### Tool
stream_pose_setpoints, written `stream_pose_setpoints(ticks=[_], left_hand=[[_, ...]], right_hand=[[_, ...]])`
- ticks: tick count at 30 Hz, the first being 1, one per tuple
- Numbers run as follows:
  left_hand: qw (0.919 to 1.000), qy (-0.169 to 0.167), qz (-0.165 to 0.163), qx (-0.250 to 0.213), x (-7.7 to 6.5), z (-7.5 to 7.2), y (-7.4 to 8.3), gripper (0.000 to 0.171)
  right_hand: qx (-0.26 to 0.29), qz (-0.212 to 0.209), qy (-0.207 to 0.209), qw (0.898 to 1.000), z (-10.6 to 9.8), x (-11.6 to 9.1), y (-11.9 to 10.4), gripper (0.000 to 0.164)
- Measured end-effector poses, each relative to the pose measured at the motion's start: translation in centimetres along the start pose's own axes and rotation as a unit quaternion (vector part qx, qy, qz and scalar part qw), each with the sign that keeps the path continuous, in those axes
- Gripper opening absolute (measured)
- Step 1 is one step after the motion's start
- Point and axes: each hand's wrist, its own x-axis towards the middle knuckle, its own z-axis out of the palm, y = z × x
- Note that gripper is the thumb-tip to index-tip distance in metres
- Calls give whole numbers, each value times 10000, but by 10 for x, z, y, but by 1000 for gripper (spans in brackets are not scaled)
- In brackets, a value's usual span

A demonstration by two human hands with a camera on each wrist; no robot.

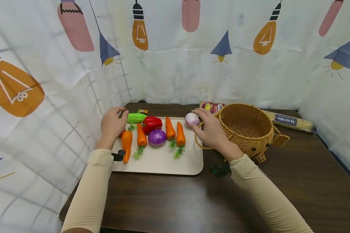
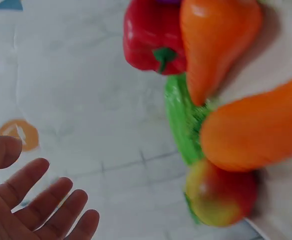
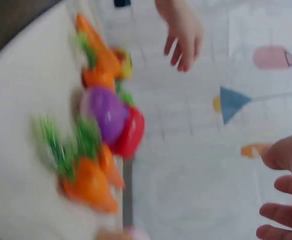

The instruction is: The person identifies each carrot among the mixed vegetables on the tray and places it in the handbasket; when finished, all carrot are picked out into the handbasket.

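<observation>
Over the left end of the cream tray (image 1: 160, 163), my left hand (image 1: 112, 126) is raised with its fingers loosely bent and nothing in them. Near it lie an orange carrot (image 1: 126, 145), a green ridged vegetable (image 1: 136, 117) and a red-yellow round fruit (image 2: 220, 192). My right hand (image 1: 211, 131) hovers at the tray's right edge, fingers apart and holding nothing; in the head view its fingertips come right beside a pale purple-white onion (image 1: 192, 119). Between the hands are a red bell pepper (image 1: 152, 124), a purple onion (image 1: 157, 137) and several more carrots with green tops.
A wicker basket (image 1: 250, 142) with an animal face and a looped handle stands right of the tray, partly behind my right forearm. Behind it are a red packet (image 1: 211, 106) and a pack of pasta (image 1: 291, 120). A small wrapped sweet (image 1: 143, 111) lies behind the tray. Printed curtains enclose the table.
</observation>
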Motion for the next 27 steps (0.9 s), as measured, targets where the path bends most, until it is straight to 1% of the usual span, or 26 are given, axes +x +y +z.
stream_pose_setpoints(ticks=[3, 5, 7, 10, 12, 13, 15, 17, 19, 23, 27], left_hand=[[9987, 165, -434, -220, -7, -3, -20, 47], [9968, 236, -678, -340, -11, -2, -32, 44], [9947, 282, -886, -441, -15, 0, -44, 40], [9925, 362, -1078, -448, -19, 4, -59, 38], [9912, 405, -1179, -443, -20, 5, -66, 38], [9907, 369, -1232, -432, -22, 6, -69, 39], [9892, 240, -1364, -471, -23, 9, -75, 41], [9864, -40, -1553, -538, -25, 11, -80, 45], [9810, -361, -1795, -635, -28, 13, -84, 51], [9704, -856, -2145, -701, -32, 15, -94, 58], [9653, -1239, -2215, -619, -38, 15, -101, 58]], right_hand=[[344, 85, 217, 9991, 16, -6, -11, 44], [668, 345, 241, 9969, 27, -8, -17, 43], [975, 714, 164, 9925, 39, -10, -21, 42], [1364, 1221, 26, 9831, 55, -11, -26, 42], [1472, 1408, -6, 9790, 65, -12, -28, 41], [1484, 1468, -2, 9780, 68, -12, -29, 41], [1430, 1549, 4, 9775, 75, -14, -29, 40], [1357, 1607, 44, 9776, 81, -17, -29, 39], [1312, 1648, 90, 9775, 86, -20, -28, 39], [1388, 1543, 166, 9781, 96, -23, -28, 37], [1445, 1459, 195, 9785, 106, -26, -26, 35]])
